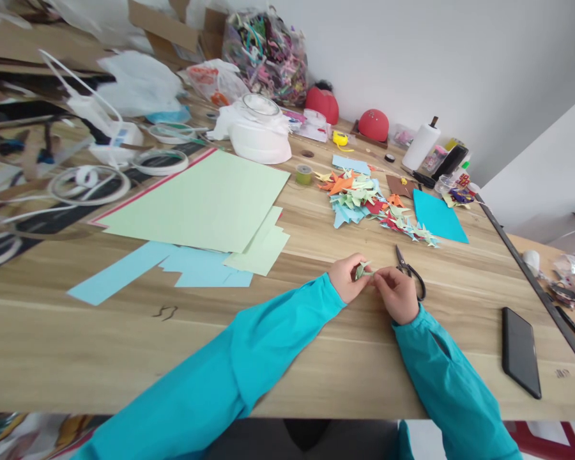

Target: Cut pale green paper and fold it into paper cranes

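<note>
My left hand (349, 278) is closed around a small folded piece of pale green paper, which looks like a paper crane (361, 270). At its right end, the fingertips of my right hand (397, 292) pinch a thin tip of the same paper. Just beyond my right hand lie dark-handled scissors (409, 267), partly hidden by that hand. Farther back sits a pile of folded paper cranes (357, 198) in green, orange, blue and red. My fingers cover much of the held crane.
Large pale green sheets (201, 198) and light blue paper strips (119, 271) lie left. A phone (521, 351) rests near the right front, a turquoise sheet (439, 216) behind. A thread spool (304, 174) stands mid-table. Coiled white cables (91, 185) and bags crowd the back left.
</note>
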A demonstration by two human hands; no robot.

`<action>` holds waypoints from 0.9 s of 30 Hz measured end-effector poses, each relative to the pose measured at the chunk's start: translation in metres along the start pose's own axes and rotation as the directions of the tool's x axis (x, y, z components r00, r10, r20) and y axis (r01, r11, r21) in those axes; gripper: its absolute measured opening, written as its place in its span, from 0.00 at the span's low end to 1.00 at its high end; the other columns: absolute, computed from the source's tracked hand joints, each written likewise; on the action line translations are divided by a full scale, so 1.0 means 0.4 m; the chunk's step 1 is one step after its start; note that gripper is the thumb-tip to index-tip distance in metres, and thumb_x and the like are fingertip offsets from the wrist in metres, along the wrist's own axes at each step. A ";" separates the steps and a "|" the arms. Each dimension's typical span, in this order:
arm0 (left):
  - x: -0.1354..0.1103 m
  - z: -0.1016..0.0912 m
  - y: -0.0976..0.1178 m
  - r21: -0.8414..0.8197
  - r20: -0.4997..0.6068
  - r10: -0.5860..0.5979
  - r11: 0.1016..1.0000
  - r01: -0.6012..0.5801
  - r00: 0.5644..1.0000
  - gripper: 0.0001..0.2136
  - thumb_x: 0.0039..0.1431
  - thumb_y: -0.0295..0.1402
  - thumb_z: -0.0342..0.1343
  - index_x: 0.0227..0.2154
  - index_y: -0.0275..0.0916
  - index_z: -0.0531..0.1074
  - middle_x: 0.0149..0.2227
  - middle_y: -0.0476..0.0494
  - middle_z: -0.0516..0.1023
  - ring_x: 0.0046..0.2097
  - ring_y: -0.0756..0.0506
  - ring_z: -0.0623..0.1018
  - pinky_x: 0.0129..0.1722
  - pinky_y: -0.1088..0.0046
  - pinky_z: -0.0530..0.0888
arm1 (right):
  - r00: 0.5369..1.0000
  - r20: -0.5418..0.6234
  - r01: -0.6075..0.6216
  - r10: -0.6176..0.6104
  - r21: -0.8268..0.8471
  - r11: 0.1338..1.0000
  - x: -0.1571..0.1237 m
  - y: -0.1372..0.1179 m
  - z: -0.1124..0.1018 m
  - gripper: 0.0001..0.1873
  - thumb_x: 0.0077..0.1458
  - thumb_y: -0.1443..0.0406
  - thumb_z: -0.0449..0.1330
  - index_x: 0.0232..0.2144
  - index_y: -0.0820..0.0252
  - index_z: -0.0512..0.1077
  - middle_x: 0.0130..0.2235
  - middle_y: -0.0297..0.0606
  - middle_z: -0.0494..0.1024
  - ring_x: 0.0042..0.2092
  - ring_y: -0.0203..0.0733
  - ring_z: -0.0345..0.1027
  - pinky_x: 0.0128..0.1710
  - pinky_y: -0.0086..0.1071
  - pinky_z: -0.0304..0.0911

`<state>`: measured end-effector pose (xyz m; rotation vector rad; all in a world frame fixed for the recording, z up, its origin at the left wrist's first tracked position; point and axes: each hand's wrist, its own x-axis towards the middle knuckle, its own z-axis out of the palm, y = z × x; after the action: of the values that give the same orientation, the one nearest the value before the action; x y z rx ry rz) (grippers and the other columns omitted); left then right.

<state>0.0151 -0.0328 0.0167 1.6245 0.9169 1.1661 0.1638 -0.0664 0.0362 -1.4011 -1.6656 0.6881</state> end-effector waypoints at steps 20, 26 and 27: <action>0.007 0.003 -0.004 -0.252 0.025 -0.165 0.953 0.166 0.986 0.11 0.43 0.34 0.63 0.26 0.38 0.65 0.21 0.53 0.72 0.23 0.51 0.73 0.25 0.76 0.70 | 0.991 -0.011 -0.130 0.136 0.231 0.964 0.006 -0.003 0.003 0.18 0.50 0.50 0.60 0.26 0.59 0.70 0.22 0.34 0.72 0.23 0.37 0.66 0.24 0.31 0.63; 0.005 0.004 -0.001 -0.252 0.022 -0.163 0.954 0.163 0.986 0.11 0.43 0.33 0.63 0.26 0.38 0.65 0.21 0.53 0.73 0.23 0.52 0.73 0.24 0.77 0.69 | 0.997 -0.028 -0.065 0.068 0.101 0.993 0.001 0.000 0.000 0.14 0.53 0.54 0.58 0.27 0.59 0.71 0.23 0.35 0.75 0.24 0.37 0.67 0.25 0.30 0.64; 0.005 0.005 -0.001 -0.255 0.022 -0.164 0.953 0.164 0.986 0.11 0.43 0.33 0.63 0.25 0.38 0.66 0.21 0.53 0.73 0.23 0.52 0.73 0.24 0.77 0.69 | 0.998 -0.028 -0.057 0.060 0.085 0.995 0.001 0.001 0.001 0.14 0.53 0.54 0.58 0.27 0.59 0.71 0.23 0.36 0.75 0.24 0.38 0.68 0.25 0.30 0.64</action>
<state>0.0174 -0.0314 0.0168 1.3161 0.8456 1.1185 0.1636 -0.0661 0.0358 -1.3983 -1.5589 0.7580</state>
